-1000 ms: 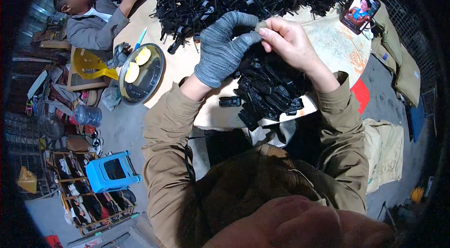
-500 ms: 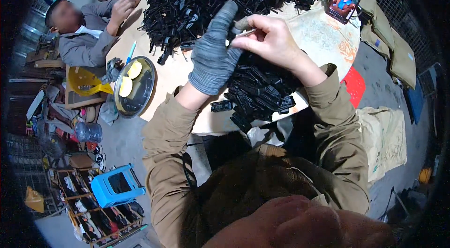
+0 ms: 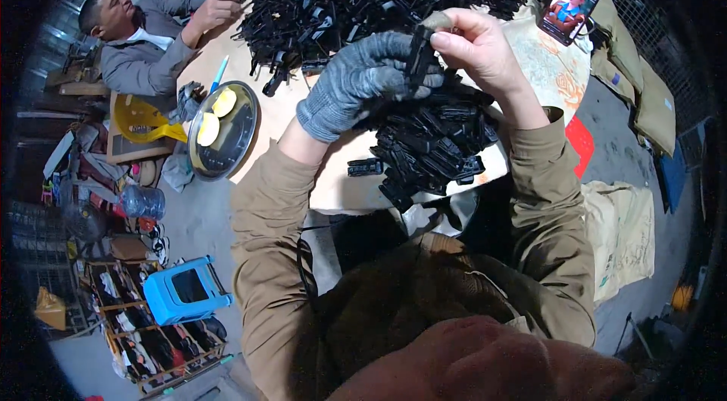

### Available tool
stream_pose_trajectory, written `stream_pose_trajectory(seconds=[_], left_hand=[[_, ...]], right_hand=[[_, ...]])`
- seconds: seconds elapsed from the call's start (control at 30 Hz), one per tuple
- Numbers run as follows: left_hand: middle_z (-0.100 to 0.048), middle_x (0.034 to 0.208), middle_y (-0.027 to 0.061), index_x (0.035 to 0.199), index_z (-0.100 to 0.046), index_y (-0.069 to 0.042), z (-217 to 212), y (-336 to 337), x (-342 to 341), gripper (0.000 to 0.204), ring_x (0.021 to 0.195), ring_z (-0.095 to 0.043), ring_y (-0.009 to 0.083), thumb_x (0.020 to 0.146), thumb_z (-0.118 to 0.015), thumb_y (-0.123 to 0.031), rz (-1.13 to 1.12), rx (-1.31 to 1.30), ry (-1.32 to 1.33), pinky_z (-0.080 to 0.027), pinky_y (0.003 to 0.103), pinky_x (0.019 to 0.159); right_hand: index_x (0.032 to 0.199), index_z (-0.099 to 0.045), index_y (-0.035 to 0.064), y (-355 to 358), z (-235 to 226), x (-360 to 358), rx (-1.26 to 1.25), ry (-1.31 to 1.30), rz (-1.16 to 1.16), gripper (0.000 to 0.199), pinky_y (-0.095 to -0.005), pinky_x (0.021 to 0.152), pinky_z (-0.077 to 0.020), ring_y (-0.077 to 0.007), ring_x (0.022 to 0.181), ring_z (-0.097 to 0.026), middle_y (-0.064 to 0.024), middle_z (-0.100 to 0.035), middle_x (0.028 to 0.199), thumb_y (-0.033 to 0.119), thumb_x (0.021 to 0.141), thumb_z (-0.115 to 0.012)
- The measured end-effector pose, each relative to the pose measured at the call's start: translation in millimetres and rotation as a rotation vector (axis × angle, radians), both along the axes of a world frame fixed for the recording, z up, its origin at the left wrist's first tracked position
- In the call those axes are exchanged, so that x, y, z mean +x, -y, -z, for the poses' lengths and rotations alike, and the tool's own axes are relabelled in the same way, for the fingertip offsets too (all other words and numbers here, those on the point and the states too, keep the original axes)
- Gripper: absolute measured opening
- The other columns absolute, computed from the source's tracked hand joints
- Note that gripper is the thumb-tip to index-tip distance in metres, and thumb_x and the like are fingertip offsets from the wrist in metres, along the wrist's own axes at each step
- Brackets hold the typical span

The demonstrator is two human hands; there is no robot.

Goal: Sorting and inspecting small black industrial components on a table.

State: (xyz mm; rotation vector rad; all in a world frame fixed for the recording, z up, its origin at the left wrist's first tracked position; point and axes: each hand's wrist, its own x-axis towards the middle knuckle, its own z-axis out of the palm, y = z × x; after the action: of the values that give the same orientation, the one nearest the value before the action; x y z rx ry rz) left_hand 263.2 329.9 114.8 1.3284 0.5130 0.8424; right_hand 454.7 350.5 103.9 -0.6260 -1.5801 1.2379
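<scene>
In a grey knitted glove, my left hand is closed around a narrow black plastic part, held upright over the table. My bare right hand has a greyish cover on one fingertip. Its thumb and finger pinch at the top end of that same part; any smaller piece between them is hidden. Just below my hands lies a heap of similar black plastic parts, with one single part at its left edge. A much larger pile of loose black pieces spreads across the far side.
A phone stands at the right of the pale table. To the left sits a dark round tray with two yellow-and-white pieces, near a co-worker. A blue stool and a beige sack lie on the floor.
My left hand has turned from pointing upward to wrapping around the black part, which now shows clearly. My right hand has moved slightly right and up. The view has shifted a little.
</scene>
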Motion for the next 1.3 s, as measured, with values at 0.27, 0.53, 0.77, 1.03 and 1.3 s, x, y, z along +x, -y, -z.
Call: stream_pose_trajectory(seconds=[0.27, 0.53, 0.77, 1.03, 1.3], left_hand=[[-0.058, 0.077, 0.0066, 0.09, -0.053, -0.005, 7, 3, 0, 0.042, 0.066, -0.056, 0.0138, 0.064, -0.073, -0.029, 0.018, -0.035, 0.046, -0.046, 0.024, 0.058], [-0.057, 0.078, 0.0023, 0.092, -0.053, -0.004, 3, -2, -7, 0.03, 0.069, -0.052, 0.0096, 0.068, -0.07, -0.011, -0.426, 0.296, -0.24, -0.042, 0.02, 0.062], [-0.057, 0.1, 0.0069, 0.108, -0.052, -0.002, 8, 3, 11, 0.043, 0.086, -0.055, 0.0135, 0.069, -0.068, -0.006, -0.53, 0.38, 0.157, -0.045, 0.024, 0.08], [-0.06, 0.096, 0.0077, 0.1, -0.059, 0.0, 9, 6, 5, 0.028, 0.088, -0.056, 0.013, 0.073, -0.065, -0.005, -0.596, 0.543, -0.163, -0.046, 0.025, 0.077], [-0.062, 0.086, 0.0093, 0.093, -0.061, -0.003, 12, 3, 3, 0.021, 0.079, -0.059, 0.0202, 0.073, -0.064, -0.007, -0.646, 1.058, -0.218, -0.047, 0.028, 0.072]], right_hand=[[0.097, -0.059, 0.0028, 2, 0, -4, 0.138, 0.105, -0.157, 0.023, -0.0152, 0.053, -0.0354, -0.0027, 0.061, -0.046, 0.0037, -0.055, 0.075, 0.018, 0.08, -0.059], [0.103, -0.055, 0.0035, 4, 0, -14, 0.122, 0.081, 0.032, 0.021, -0.0153, 0.049, -0.03, -0.0008, 0.057, -0.039, 0.0066, -0.046, 0.068, 0.015, 0.086, -0.049], [0.087, -0.052, 0.0014, 6, 9, -21, 0.278, 0.182, 0.09, 0.013, -0.0183, 0.055, -0.0357, -0.0042, 0.06, -0.043, 0.0025, -0.047, 0.068, 0.014, 0.087, -0.048], [0.079, -0.054, 0.0, 12, 1, -21, 0.202, 0.23, 0.069, 0.017, -0.0189, 0.052, -0.0372, -0.0042, 0.055, -0.045, 0.002, -0.051, 0.059, 0.014, 0.086, -0.05], [0.073, -0.051, 0.0078, 12, -1, -16, 0.09, 0.248, -0.055, 0.021, -0.0165, 0.044, -0.0267, -0.0004, 0.05, -0.036, 0.0062, -0.048, 0.059, 0.023, 0.087, -0.05]])
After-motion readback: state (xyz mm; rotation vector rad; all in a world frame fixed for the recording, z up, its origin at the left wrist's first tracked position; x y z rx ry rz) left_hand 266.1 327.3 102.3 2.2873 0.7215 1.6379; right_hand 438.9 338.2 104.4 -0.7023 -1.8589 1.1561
